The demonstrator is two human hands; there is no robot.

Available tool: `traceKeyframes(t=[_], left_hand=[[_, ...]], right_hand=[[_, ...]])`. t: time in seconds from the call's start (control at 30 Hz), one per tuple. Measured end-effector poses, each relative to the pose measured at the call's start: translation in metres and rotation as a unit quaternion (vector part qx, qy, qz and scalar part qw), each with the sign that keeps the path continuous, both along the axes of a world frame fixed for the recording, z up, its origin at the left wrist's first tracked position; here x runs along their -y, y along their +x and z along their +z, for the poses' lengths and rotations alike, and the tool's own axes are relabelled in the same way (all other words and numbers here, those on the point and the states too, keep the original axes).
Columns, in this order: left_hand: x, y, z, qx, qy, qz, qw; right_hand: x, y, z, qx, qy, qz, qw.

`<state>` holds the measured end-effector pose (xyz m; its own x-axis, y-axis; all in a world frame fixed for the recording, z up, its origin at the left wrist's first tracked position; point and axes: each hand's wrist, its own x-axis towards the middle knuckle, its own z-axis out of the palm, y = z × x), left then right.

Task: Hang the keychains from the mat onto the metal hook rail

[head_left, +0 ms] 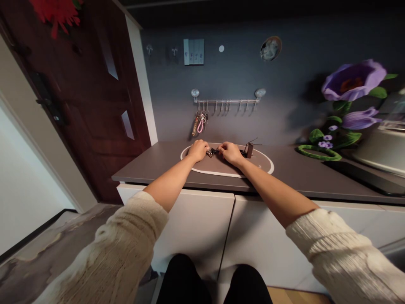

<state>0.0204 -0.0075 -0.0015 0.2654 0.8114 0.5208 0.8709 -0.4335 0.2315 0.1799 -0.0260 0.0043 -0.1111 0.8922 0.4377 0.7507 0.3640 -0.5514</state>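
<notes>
My left hand [198,150] reaches over the oval mat [224,171], its fingers closed on one side of a bunch of keys [210,153]. From the other side my right hand [231,153] pinches at the dark end of the same bunch. Between the fingertips a few metal keys and a black piece show. Just right of my right hand is a small brown holder [249,150] with a thin cord or wire at its top, beside a dark item partly hidden by the hand.
On the wall is a hook rail [226,101] with hanging keys [200,122]. Purple fabric flowers [354,84] and a pale rounded object [382,143] stand on the right of the counter [148,162]. White cabinet doors [196,219] are below; a dark red door [104,101] is left.
</notes>
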Motion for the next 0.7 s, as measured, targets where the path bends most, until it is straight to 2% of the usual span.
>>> traceKeyframes(t=[0.3,0.53,0.7], left_hand=[[0.0017,0.0027,0.0043,0.021,0.047,0.003,0.999],[0.0027,0.0044,0.0068,0.066,0.06,-0.036,0.995],[0.0044,0.0063,0.0088,0.111,0.058,-0.061,0.99]], right_hand=[[0.0002,0.0002,0.0003,-0.003,0.001,-0.001,1.0],[-0.0013,0.0001,-0.0002,-0.017,0.013,0.007,1.0],[-0.0012,0.0004,-0.0013,-0.028,0.045,0.04,0.998]])
